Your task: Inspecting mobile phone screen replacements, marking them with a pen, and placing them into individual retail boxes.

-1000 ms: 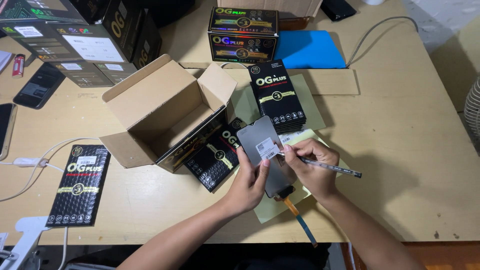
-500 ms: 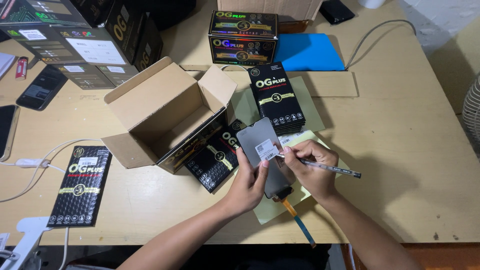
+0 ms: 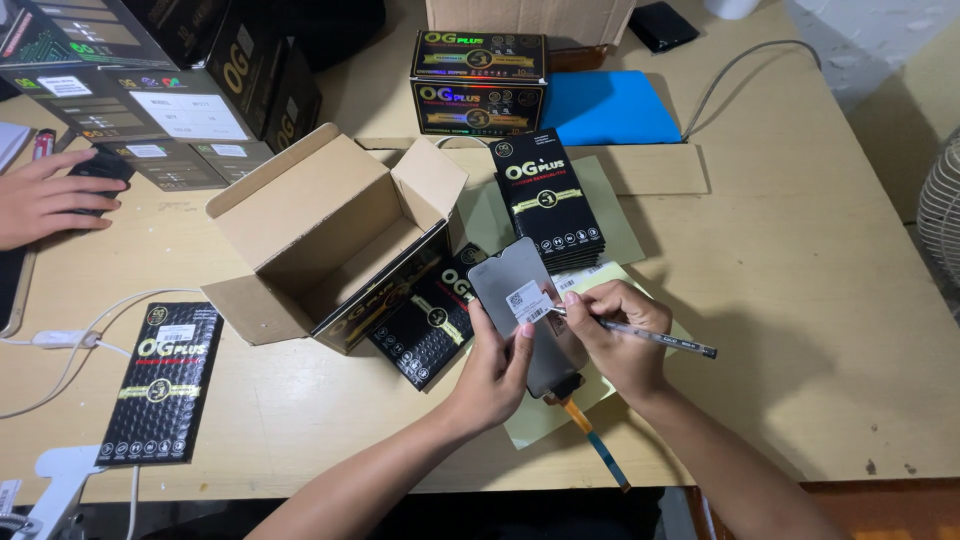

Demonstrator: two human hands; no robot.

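**Head view: both hands at work on a phone screen panel**

Head camera looks down on a wooden table (image 3: pixel 800 300). The left hand (image 3: pixel 495 375) grasps a grey phone screen panel (image 3: pixel 520 300) by its lower left edge, thumb laid on its face, holding it tilted just above the table. The right hand (image 3: pixel 615 335) is clenched around a pen (image 3: pixel 650 338), whose tip touches the white sticker (image 3: pixel 527 301) on the panel. An orange-and-blue flex cable (image 3: pixel 590 445) hangs from the panel's lower end. Just left stands an open cardboard box (image 3: pixel 330 235), with flat black packets (image 3: pixel 430 320) leaning by it. Behind the panel lies a stack of black packets (image 3: pixel 548 200). At far left, another person's hand (image 3: pixel 45 195) rests on a dark object.
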